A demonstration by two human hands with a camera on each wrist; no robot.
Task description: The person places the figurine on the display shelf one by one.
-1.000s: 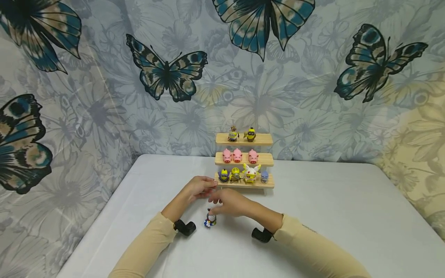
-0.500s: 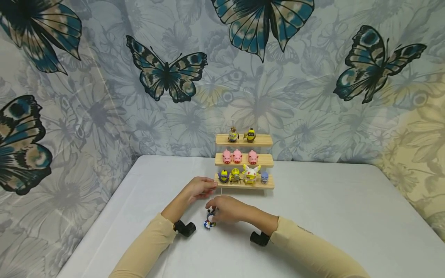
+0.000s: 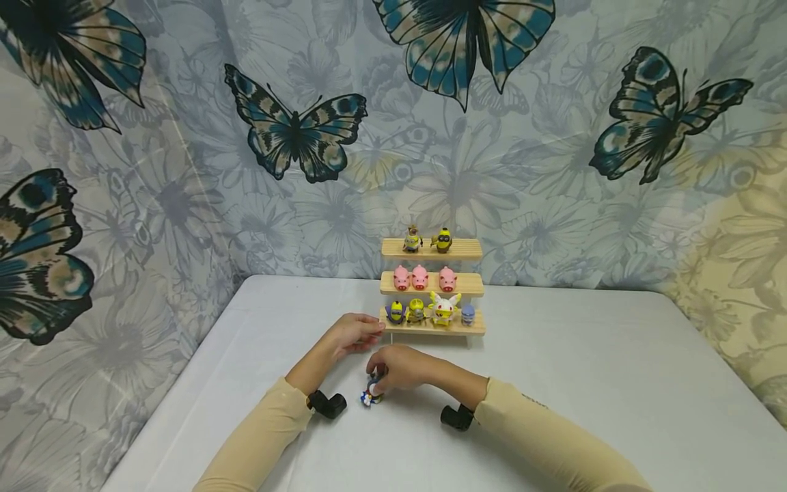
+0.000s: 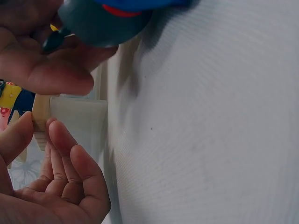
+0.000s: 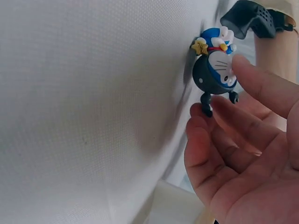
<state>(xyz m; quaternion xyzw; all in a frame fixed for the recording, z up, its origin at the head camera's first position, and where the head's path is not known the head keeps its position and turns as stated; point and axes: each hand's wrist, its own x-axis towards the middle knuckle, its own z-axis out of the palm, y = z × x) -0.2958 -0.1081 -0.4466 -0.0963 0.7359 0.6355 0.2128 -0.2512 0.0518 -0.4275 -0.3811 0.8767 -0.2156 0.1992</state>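
In the head view my left hand (image 3: 355, 333) is at the left end of the lowest shelf of a wooden display stand (image 3: 455, 328). The left wrist view shows its thumb and index finger pinching the edge of the wooden board (image 4: 42, 114). My right hand (image 3: 402, 367) is around a small blue and white cartoon cat figurine (image 3: 371, 395) with a dark, antennaed head. In the right wrist view the thumb is against the face of the figurine (image 5: 215, 70), with curled fingers by the antennae. The figurine is on or just above the white tablecloth; which, I cannot tell.
Three pink pig figures (image 3: 420, 278) stand on the middle shelf. Two yellow figures (image 3: 442, 240) are on the top one. A white-eared yellow figure (image 3: 443, 309) and other small figures share the lowest shelf. Butterfly-patterned cloth (image 3: 295, 225) hangs behind the white table (image 3: 584, 383).
My right hand has come down and slightly towards me onto the figurine, its fingers closing about the head. My left hand has stayed at the shelf edge.
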